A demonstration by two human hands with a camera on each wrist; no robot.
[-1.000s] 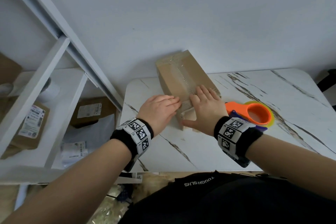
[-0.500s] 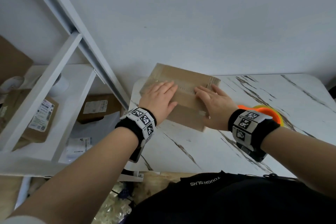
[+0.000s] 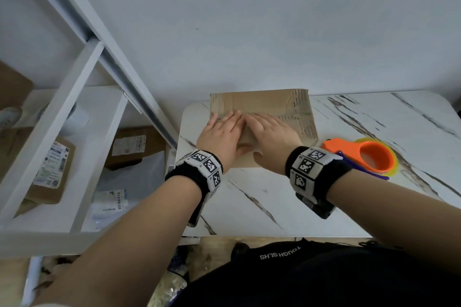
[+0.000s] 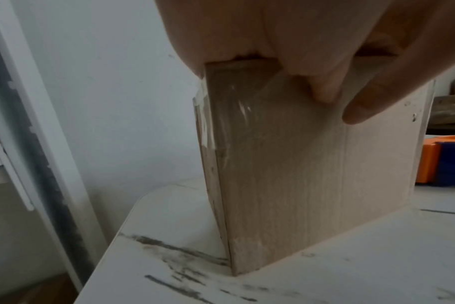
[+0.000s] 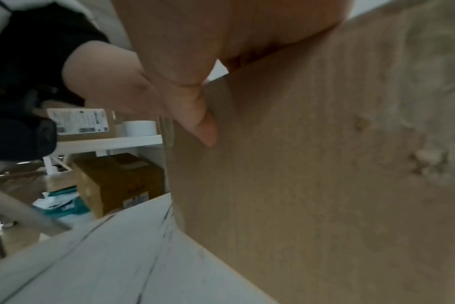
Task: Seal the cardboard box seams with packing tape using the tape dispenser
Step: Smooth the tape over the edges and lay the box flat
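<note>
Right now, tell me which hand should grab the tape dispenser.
Right. The right hand lies beside the tape dispenser; the left hand rests flat on the cardboard box, on its far side.

box (image 3: 264, 104): near top edge and middle seam hidden under both hands | left hand (image 3: 219, 134): palm unseen in head view, cut off by top edge in wrist view | right hand (image 3: 270, 142): fingertips cut off in wrist view, blurred | tape dispenser (image 3: 371, 156): handle end hidden behind right wristband (image 3: 314, 169)
</note>
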